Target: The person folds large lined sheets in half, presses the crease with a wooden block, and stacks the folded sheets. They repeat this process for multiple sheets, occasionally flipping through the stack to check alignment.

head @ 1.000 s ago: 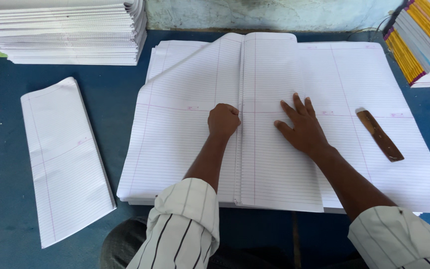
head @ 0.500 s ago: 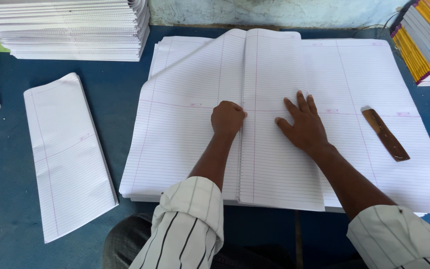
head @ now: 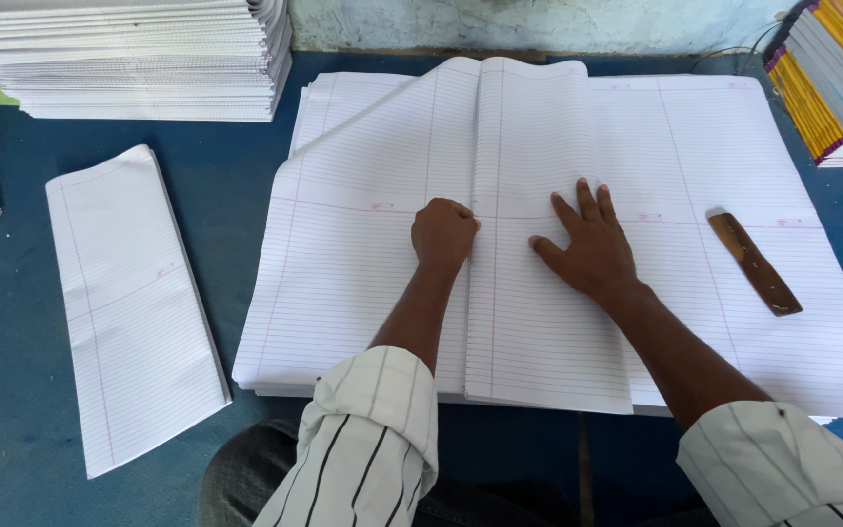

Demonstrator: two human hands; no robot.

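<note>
The left hand, closed in a fist, is still pressing the fold of the ruled sheets on the blue desk, while the right hand is staying flat, fingers spread, barely moved since before.

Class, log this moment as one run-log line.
left hand: fist on fold of folded white ruled sheets | right hand: flat on them | brown wooden strip: lying apart, right
</note>
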